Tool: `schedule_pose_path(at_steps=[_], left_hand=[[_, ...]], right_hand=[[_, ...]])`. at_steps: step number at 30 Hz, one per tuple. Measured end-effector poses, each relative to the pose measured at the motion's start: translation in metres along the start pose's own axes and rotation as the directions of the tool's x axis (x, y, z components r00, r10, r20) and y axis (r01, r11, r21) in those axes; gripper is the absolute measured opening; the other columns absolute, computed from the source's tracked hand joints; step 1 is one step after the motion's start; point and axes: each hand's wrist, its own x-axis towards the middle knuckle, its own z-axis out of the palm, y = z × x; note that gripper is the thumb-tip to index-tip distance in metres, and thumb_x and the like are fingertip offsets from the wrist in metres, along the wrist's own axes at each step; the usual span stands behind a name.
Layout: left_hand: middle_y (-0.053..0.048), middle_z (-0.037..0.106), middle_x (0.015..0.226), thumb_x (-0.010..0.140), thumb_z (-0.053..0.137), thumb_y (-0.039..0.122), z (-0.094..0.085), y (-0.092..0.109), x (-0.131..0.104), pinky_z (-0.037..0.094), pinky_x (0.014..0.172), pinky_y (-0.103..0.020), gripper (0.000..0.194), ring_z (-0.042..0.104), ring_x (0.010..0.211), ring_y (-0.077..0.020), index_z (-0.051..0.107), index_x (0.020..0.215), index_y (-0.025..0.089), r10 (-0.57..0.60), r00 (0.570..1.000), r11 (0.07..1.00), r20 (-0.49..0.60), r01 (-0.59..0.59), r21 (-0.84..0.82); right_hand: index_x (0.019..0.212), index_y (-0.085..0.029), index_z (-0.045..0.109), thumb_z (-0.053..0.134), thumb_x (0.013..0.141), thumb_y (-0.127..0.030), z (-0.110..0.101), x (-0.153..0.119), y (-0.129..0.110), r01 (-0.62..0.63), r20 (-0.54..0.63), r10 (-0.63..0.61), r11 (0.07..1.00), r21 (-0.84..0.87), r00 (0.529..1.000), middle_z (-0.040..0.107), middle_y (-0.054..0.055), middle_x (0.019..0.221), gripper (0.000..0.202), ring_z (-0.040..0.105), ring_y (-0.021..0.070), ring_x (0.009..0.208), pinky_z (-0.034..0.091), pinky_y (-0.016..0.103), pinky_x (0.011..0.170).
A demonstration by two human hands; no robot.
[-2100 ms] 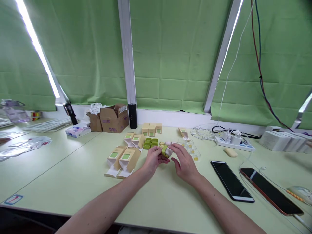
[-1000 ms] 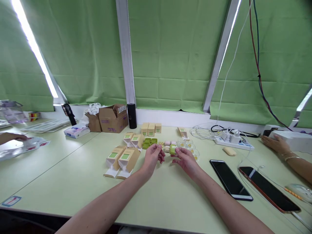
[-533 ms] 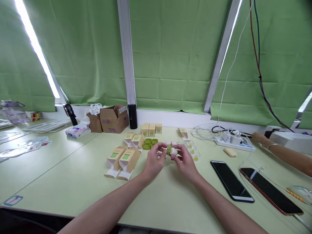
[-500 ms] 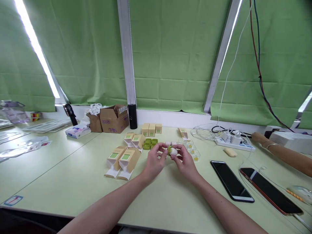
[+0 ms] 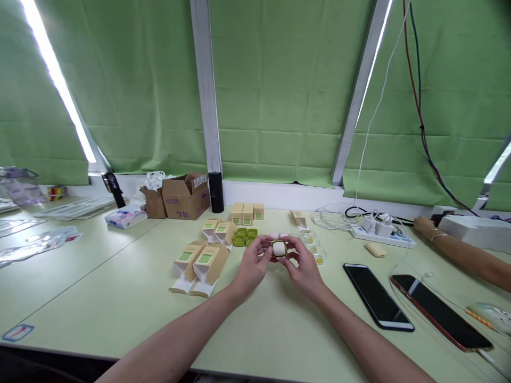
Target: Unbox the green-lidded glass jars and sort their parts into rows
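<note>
White block in green casing is hovering over the table, left hand and right hand gripping it from either side by the fingertips! Green cups are sitting beyond the left hand; pale pieces, perhaps pinkish, are peeking out behind.

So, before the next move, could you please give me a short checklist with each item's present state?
1. Left hand on the green-rimmed white piece: ok.
2. Right hand on it too: ok.
3. Piece fully fitted together: cannot tell, its far side is hidden.
4. Two nearest cartons closed: not ok, open at the near end.
5. Co-worker's hand apart from both hands: ok.
</note>
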Motion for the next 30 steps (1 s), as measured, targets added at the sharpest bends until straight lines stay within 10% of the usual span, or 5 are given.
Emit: schedule_pose_path(at_steps=[7, 24, 30], left_hand=[[-0.012, 0.069, 0.121, 0.098, 0.060, 0.035, -0.002, 0.010, -0.003, 0.058, 0.096, -0.040, 0.028, 0.067, 0.113, -0.0239, 0.064, 0.121, 0.020, 0.124, 0.992, 0.947, 0.025, -0.126, 0.295], [-0.013, 0.068, 0.127, 0.098, 0.060, 0.033, -0.003, 0.007, -0.004, 0.062, 0.087, -0.039, 0.031, 0.067, 0.114, -0.0245, 0.062, 0.128, 0.022, 0.114, 0.991, 0.938, 0.070, -0.131, 0.321], [-0.012, 0.067, 0.132, 0.094, 0.066, 0.021, -0.007, 0.005, -0.004, 0.047, 0.110, -0.057, 0.036, 0.053, 0.126, -0.0308, 0.064, 0.130, 0.023, 0.396, 0.901, 0.635, 0.175, -0.406, 0.657]], right_hand=[[0.126, -0.028, 0.063, 0.065, 0.089, -0.026, -0.002, 0.001, -0.001, 0.010, -0.032, -0.011, 0.998, -0.059, 0.999, 0.065, 0.009, 0.126, 0.037, 0.065, 0.0225, 0.100, 0.060, 0.035, 0.075], [0.130, -0.029, 0.060, 0.064, 0.093, -0.028, 0.000, 0.000, 0.002, -0.001, 0.006, 0.001, 1.000, 0.021, 1.000, 0.062, 0.009, 0.127, 0.037, 0.065, 0.0204, 0.094, 0.062, 0.038, 0.082], [0.131, -0.029, 0.062, 0.063, 0.095, -0.032, -0.001, -0.001, 0.000, 0.032, 0.018, -0.033, 0.999, 0.043, 0.999, 0.059, 0.010, 0.134, 0.037, 0.065, 0.0210, 0.100, 0.062, 0.039, 0.087]])
